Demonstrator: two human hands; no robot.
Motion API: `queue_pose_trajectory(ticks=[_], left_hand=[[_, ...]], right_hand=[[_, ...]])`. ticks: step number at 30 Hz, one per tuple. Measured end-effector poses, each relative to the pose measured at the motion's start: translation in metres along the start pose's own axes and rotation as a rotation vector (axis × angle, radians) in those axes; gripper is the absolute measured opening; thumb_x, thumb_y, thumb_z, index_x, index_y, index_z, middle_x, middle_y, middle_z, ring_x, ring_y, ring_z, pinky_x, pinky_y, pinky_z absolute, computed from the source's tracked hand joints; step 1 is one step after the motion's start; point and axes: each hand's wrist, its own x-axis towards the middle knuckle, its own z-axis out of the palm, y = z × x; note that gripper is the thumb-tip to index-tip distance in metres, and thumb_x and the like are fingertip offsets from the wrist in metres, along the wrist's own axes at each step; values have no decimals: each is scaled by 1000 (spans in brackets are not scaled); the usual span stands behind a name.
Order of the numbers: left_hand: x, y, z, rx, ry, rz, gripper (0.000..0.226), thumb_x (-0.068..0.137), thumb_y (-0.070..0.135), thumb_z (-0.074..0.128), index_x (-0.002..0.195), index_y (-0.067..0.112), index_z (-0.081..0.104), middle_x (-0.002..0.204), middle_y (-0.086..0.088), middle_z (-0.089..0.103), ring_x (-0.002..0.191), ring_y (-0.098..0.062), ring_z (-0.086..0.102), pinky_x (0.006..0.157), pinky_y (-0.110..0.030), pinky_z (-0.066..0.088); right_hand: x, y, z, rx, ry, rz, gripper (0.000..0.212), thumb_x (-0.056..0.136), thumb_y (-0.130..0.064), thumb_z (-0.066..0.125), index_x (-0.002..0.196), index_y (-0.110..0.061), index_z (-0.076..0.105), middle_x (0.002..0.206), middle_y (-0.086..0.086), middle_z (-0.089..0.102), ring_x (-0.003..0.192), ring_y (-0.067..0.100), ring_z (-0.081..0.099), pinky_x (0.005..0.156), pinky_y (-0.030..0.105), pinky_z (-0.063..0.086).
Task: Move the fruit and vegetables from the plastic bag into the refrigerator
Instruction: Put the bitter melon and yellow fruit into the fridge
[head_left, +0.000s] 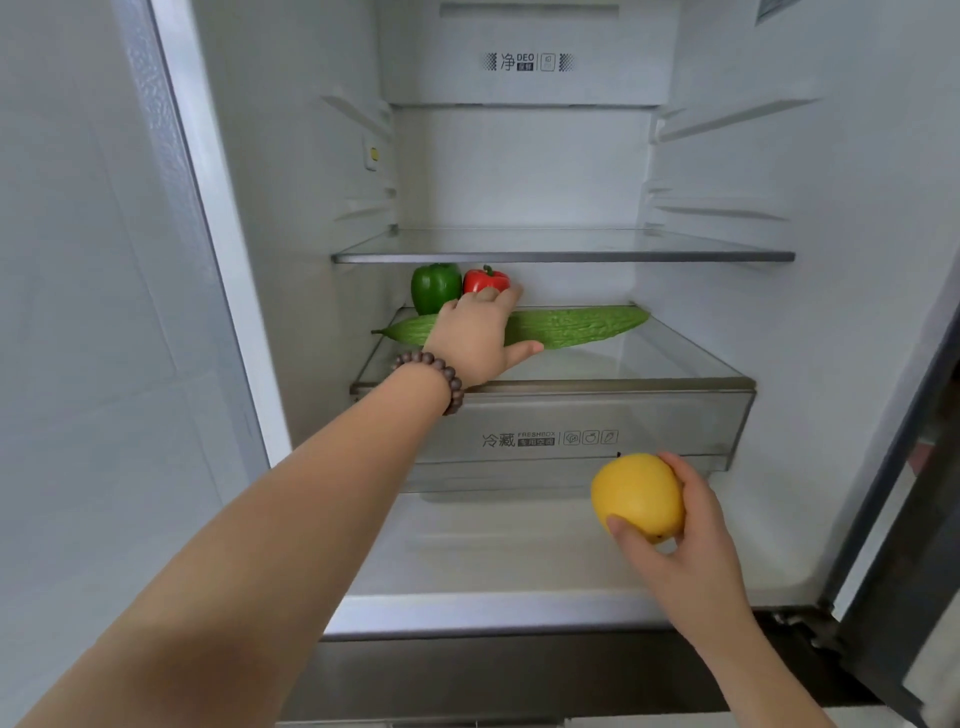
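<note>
The refrigerator is open in front of me. On the glass cover (675, 358) above the crisper drawer (571, 436) lie a long bitter gourd (576, 325), a green bell pepper (435, 287) and a red bell pepper (485, 280) at the back left. My left hand (475, 338), with a bead bracelet on the wrist, reaches over the gourd. Its fingers touch the front of the red pepper and its thumb is spread away. My right hand (691, 535) holds a yellow round fruit (636, 493) in front of the drawer. The plastic bag is out of view.
A glass shelf (563, 254) spans the fridge above the vegetables, with nothing on it. Below the drawer is the white fridge floor (493, 545). The fridge's left wall and frame (223, 260) stand close to my left arm; the door's dark edge (893, 493) is at right.
</note>
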Motion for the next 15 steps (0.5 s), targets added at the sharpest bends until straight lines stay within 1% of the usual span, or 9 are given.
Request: queue_pose_trajectory(ticks=[2, 4, 6, 7, 9, 11, 13, 14, 15], left_hand=[[-29, 7, -5, -78, 86, 0, 71, 86, 53, 55, 143, 14, 34, 140, -10, 46, 128, -29, 42, 107, -44, 34], [-63, 13, -5, -201, 208, -16, 62, 86, 47, 59, 135, 12, 44, 130, -10, 54, 120, -28, 48, 101, -43, 40], [-101, 21, 2, -335, 308, -97, 48, 86, 44, 62, 121, 12, 56, 115, -6, 61, 110, -23, 54, 93, -36, 45], [-120, 26, 8, -384, 329, -171, 43, 85, 45, 62, 114, 13, 60, 107, -3, 63, 103, -19, 57, 87, -32, 46], [-152, 34, 22, -424, 296, -365, 44, 82, 55, 60, 104, 17, 62, 95, 4, 64, 89, -12, 59, 75, -27, 47], [-171, 36, 38, -432, 196, -552, 56, 78, 65, 56, 107, 18, 62, 96, 6, 65, 89, -13, 61, 71, -25, 46], [-177, 34, 49, -456, 125, -693, 72, 76, 68, 56, 120, 12, 57, 105, 1, 65, 99, -19, 62, 76, -27, 46], [-177, 34, 52, -511, 104, -763, 79, 75, 67, 58, 128, 8, 51, 106, -2, 64, 104, -21, 60, 81, -28, 46], [-175, 34, 55, -627, 89, -843, 86, 75, 65, 61, 134, 5, 45, 107, -3, 62, 107, -22, 59, 86, -29, 45]], right_hand=[[4, -4, 3, -8, 4, -17, 74, 71, -19, 78, 132, -33, 37, 128, -6, 39, 111, 15, 46, 88, 30, 40], [6, -7, 6, -15, -6, -30, 74, 72, -19, 77, 132, -32, 37, 130, -4, 39, 110, 15, 45, 87, 30, 39], [8, -8, 9, -17, -15, -32, 74, 72, -20, 77, 133, -31, 36, 131, -3, 39, 109, 15, 45, 86, 30, 39], [8, -9, 10, -15, -13, -33, 74, 72, -20, 77, 133, -31, 37, 132, -2, 39, 109, 15, 45, 85, 30, 39], [8, -9, 13, -17, -8, -34, 74, 72, -21, 77, 133, -32, 37, 133, -1, 40, 110, 15, 45, 87, 31, 39], [7, -9, 16, -21, -16, -41, 74, 71, -21, 78, 132, -32, 37, 133, -3, 40, 111, 15, 45, 89, 32, 40], [5, -8, 19, -24, -40, -52, 75, 71, -21, 78, 133, -32, 37, 131, -8, 39, 113, 14, 44, 92, 34, 42], [4, -8, 19, -26, -49, -58, 75, 71, -21, 78, 133, -32, 37, 130, -10, 39, 114, 14, 44, 93, 35, 43], [2, -8, 20, -27, -55, -62, 75, 71, -21, 78, 133, -32, 37, 129, -11, 39, 115, 13, 43, 94, 37, 43]])
